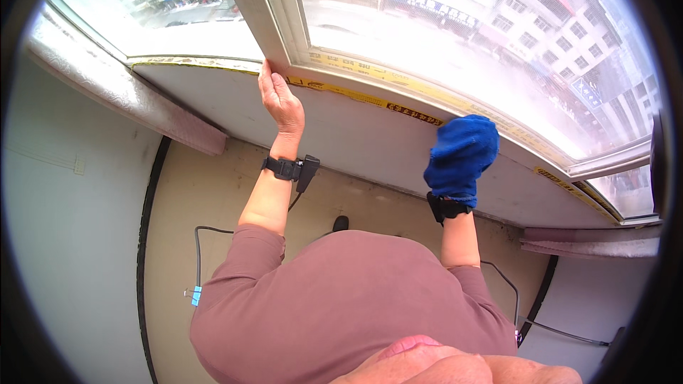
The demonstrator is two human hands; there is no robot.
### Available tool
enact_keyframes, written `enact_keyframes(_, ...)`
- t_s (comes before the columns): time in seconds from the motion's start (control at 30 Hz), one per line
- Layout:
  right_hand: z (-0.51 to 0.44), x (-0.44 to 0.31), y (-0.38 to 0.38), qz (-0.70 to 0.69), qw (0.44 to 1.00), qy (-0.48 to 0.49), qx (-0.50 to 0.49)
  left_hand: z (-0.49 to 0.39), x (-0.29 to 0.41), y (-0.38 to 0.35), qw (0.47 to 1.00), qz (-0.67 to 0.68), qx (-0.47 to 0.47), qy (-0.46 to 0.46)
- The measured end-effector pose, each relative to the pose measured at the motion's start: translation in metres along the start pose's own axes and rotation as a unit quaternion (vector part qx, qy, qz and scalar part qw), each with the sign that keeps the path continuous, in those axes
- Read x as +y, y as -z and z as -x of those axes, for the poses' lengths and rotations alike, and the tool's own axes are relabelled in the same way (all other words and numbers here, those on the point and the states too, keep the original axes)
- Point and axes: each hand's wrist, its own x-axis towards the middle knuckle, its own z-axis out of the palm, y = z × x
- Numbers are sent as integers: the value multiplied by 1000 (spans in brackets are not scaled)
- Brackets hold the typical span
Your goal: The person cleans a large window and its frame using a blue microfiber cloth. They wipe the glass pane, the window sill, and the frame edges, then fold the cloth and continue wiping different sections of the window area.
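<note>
My left hand (280,101) is bare, raised with its fingers extended. Its fingertips touch the lower end of the white window mullion (261,10). Over my right hand is a blue cloth or mitt (462,157), which hides the fingers entirely. That blue covering rests against the lower window frame (523,138), near the yellow printed tape (363,97) along the sill edge. The large window pane (416,48) lies just beyond both hands.
A pale wall panel (352,138) drops below the sill to the beige floor (213,181). Pinkish curtains (139,96) hang at the left; more curtain fabric (592,240) is at the right. Black straps with cables circle both wrists. A smaller pane (181,5) adjoins the mullion.
</note>
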Motion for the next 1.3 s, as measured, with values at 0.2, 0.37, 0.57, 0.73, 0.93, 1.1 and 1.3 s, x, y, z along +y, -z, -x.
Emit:
enact_keyframes(0.2, -68, -116, -11, -281, 946, 154, -49, -9, -1, 12, 998, 38, -47, 7)
enact_keyframes(0.37, -106, -200, -27, -315, 927, 195, 49, -16, -21, 28, 980, 134, -95, 110)
enact_keyframes(0.57, -110, -192, -8, -360, 912, 195, 23, -39, -27, 36, 952, 223, -118, 175)
enact_keyframes(0.73, -104, -178, -27, -456, 865, 208, 29, -42, -38, 26, 979, 154, -73, 111)
enact_keyframes(0.93, -91, -112, 9, -423, 880, 209, -61, -45, -25, 25, 987, 102, -61, 105)
enact_keyframes(1.1, -56, -47, 34, -310, 942, 108, -73, -45, -26, 26, 980, 118, -62, 147)
enact_keyframes(1.3, -37, -33, 18, -157, 982, 74, -70, -37, -23, 28, 969, 165, -33, 181)
